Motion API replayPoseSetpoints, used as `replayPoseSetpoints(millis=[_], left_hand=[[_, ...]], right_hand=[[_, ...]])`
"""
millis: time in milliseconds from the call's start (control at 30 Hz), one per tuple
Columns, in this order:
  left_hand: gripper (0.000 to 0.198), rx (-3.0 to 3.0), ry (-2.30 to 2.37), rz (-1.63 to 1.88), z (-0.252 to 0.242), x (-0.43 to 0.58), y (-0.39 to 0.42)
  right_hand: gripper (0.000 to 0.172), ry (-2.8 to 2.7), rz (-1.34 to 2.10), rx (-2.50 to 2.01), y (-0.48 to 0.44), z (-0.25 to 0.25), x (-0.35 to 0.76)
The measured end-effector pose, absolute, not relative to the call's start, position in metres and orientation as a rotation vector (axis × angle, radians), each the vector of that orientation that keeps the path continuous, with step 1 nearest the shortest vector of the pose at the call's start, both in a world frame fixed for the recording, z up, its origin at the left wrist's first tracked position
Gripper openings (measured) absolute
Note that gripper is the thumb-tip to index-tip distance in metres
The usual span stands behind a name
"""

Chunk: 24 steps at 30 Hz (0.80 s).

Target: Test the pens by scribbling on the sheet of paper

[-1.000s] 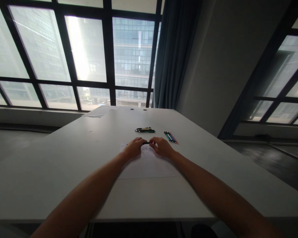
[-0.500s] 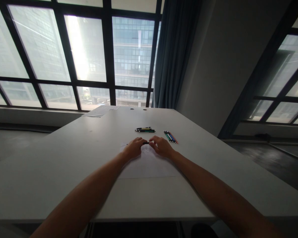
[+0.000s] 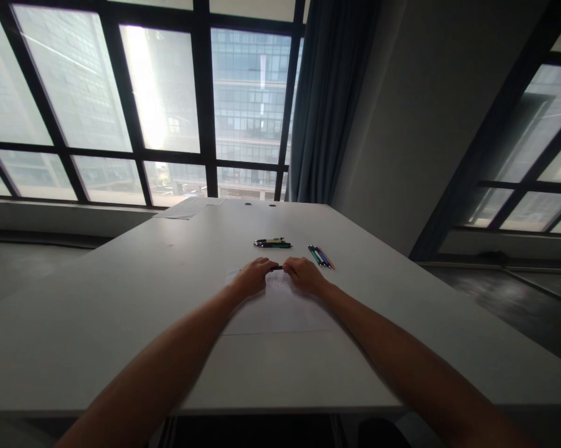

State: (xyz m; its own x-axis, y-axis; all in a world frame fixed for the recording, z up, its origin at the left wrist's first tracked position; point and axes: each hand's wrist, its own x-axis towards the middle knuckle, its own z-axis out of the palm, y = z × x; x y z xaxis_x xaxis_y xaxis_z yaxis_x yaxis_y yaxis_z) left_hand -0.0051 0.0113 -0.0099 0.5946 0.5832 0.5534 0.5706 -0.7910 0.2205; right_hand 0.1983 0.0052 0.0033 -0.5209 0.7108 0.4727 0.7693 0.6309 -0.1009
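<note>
A dark pen (image 3: 277, 267) spans the gap between my two hands, lying roughly level above the sheet of paper. My left hand (image 3: 253, 276) is closed around its left part, and a dark tip shows just past the left side of the hand. The right end is gripped by my right hand (image 3: 303, 274), fingers curled together. Beneath both hands lies a white sheet of paper (image 3: 275, 314) with small scribbled marks near its top. The pen's ends are mostly hidden by my fingers.
Beyond my hands lies a small pile of pens (image 3: 273, 243). To the right, several coloured pens (image 3: 321, 256) rest side by side at a slant. More papers (image 3: 182, 209) lie at the table's far left corner. The white table (image 3: 121, 323) ends near the windows and a blue curtain (image 3: 320, 124).
My right hand's fingers, slightly raised and apart before, have closed in on the pen's right end. My left hand stays in nearly the same place.
</note>
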Motion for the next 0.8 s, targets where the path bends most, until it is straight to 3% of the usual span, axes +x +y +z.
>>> replayPoseSetpoints(millis=[333, 533, 667, 800], left_hand=[[0.019, 2.710, 1.345, 0.997, -0.001, -0.007, 0.009], [0.026, 2.648, 1.273, 1.062, -0.001, -0.007, 0.009], [0.026, 2.591, 1.495, 0.909, 0.001, -0.020, 0.012], [0.024, 2.599, 1.580, 0.713, 0.001, -0.025, 0.012]], right_hand=[[0.018, -2.251, -0.388, -1.214, 0.010, 0.012, 0.216], [0.032, -2.366, -0.255, -1.014, 0.004, 0.003, 0.189], [0.021, -2.304, -0.351, -1.099, 0.003, 0.005, 0.196], [0.041, -2.319, -0.463, -1.161, -0.001, 0.011, 0.200]])
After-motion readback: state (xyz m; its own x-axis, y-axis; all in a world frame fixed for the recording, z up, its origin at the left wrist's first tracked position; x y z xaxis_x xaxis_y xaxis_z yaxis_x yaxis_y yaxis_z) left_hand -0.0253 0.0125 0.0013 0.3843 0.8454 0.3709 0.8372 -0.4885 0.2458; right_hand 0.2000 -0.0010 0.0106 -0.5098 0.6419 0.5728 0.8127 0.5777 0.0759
